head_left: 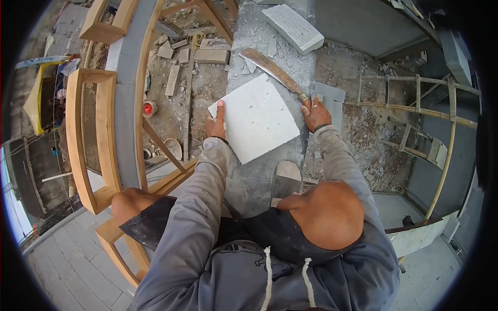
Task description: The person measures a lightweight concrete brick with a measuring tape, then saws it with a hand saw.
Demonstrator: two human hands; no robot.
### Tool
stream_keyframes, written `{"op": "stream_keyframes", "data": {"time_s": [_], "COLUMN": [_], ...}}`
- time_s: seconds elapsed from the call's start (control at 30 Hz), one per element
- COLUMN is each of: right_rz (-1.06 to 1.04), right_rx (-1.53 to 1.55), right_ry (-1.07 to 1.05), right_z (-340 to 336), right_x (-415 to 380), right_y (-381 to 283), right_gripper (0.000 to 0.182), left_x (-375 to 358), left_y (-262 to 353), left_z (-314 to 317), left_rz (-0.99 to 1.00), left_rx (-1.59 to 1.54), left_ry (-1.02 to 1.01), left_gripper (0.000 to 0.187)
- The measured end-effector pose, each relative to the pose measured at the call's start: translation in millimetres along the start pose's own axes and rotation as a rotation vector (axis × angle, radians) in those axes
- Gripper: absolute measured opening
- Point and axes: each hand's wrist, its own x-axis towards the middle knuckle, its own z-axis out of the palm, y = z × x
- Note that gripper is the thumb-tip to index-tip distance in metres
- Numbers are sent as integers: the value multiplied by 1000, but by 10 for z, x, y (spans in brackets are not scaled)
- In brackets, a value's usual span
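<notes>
My left hand grips the left edge of a white lightweight block, its thumb lying on the top face. The block rests at a slant on a grey, dusty ledge. My right hand is closed around the wooden handle of a machete with a broad, rusty, curved blade. That blade lies beyond the block's far right edge, its tip pointing away to the left. Farther along the ledge sits another white block, with broken chips scattered near it.
Wooden frames stand on the left. Below the ledge, rubble, loose block pieces and a red-topped bucket lie on dirt. A bamboo ladder is at the right. My sandalled foot is on the ledge near the block.
</notes>
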Motion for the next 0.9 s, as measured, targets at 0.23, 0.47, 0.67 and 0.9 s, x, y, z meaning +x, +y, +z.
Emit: {"op": "stream_keyframes", "data": {"time_s": [0.23, 0.47, 0.67, 0.9], "right_rz": [68, -239, -222, -199], "right_rx": [424, 617, 748, 705], "right_ry": [-15, 418, 27, 22], "right_z": [-334, -584, -422, -125], "right_x": [-171, -932, -975, -852], "right_y": [167, -83, -315, -425], "right_gripper": [44, 37, 21, 25], "left_x": [-1027, -782, -331, -299], "left_y": [-140, -215, -15, 35], "left_z": [241, 635, 846, 826], "left_rz": [-11, -89, 36, 82], "left_rx": [-64, -154, -113, 149], "left_ry": [80, 200, 133, 216], "left_gripper": [73, 86, 76, 74]}}
